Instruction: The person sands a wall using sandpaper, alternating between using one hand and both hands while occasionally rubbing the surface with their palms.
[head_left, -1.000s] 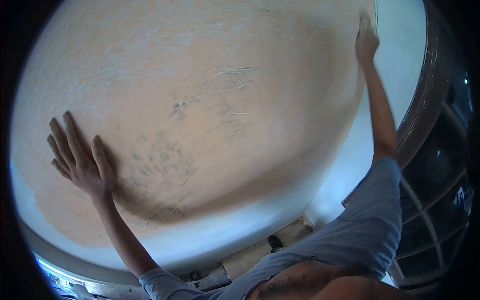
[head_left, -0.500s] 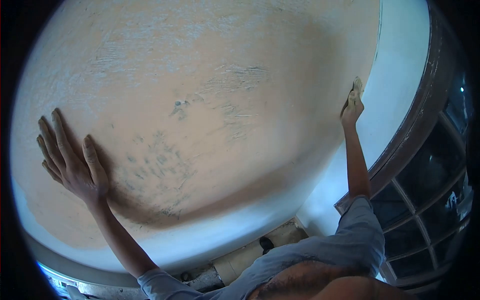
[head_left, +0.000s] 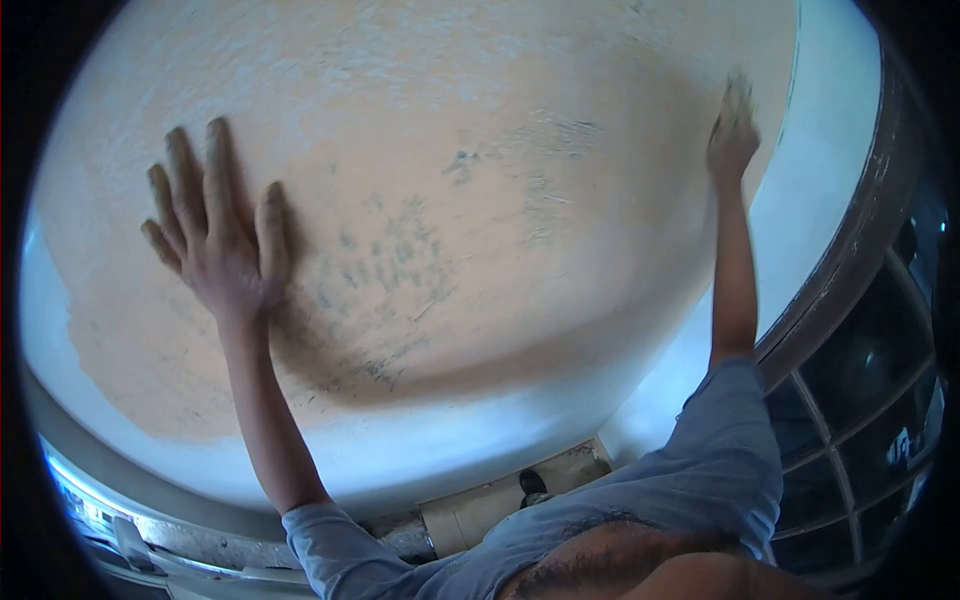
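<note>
My left hand (head_left: 215, 240) lies flat on a peach-coloured wall (head_left: 480, 120), fingers spread, holding nothing. Just right of it the paint is scuffed with grey marks (head_left: 400, 250). My right hand (head_left: 733, 135) reaches up to the wall's right edge, blurred with motion. It presses a small tan piece of sandpaper (head_left: 740, 92) against the surface with its fingers. Both arms wear pale blue sleeves.
A white band (head_left: 450, 440) runs along the wall's foot, and a white strip (head_left: 830, 150) borders its right side. A dark wooden window frame (head_left: 850, 270) with glass panes (head_left: 880, 380) stands at the right. Below are floor tiles and a dark shoe (head_left: 533, 487).
My right hand slid down the wall's right edge, then back up. My left hand now sits higher and further right in view, still flat on the wall.
</note>
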